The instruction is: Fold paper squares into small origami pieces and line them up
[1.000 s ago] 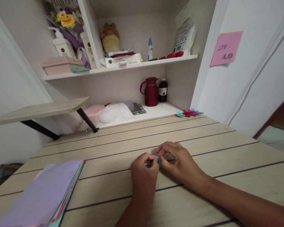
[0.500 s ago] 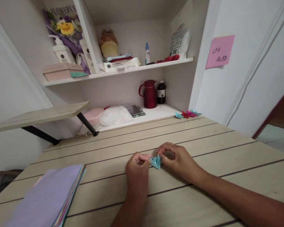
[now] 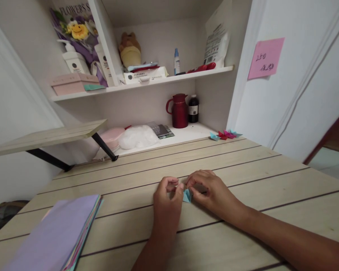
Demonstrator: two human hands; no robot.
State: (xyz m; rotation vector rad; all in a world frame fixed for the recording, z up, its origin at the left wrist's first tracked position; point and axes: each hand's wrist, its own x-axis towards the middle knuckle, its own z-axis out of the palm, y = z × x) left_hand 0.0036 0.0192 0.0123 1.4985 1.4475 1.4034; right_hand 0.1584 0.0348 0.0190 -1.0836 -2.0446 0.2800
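Note:
A small folded piece of light blue paper (image 3: 187, 195) lies between my two hands on the wooden slatted table (image 3: 243, 165). My left hand (image 3: 166, 203) pinches its left side with curled fingers. From the right, my right hand (image 3: 209, 192) grips the piece with fingertips pressed together. Most of the paper is hidden by my fingers.
A stack of coloured paper sheets (image 3: 56, 233), purple on top, lies at the near left. Several small folded paper pieces (image 3: 225, 134) sit at the table's far edge. Behind are shelves with a red jug (image 3: 179, 110), a dark bottle (image 3: 193, 108) and a pink sticky note (image 3: 264, 58) on the wall.
The blue paper piece showed wider half a second ago and is now more closed up between my fingers. Both hands stay in nearly the same spot.

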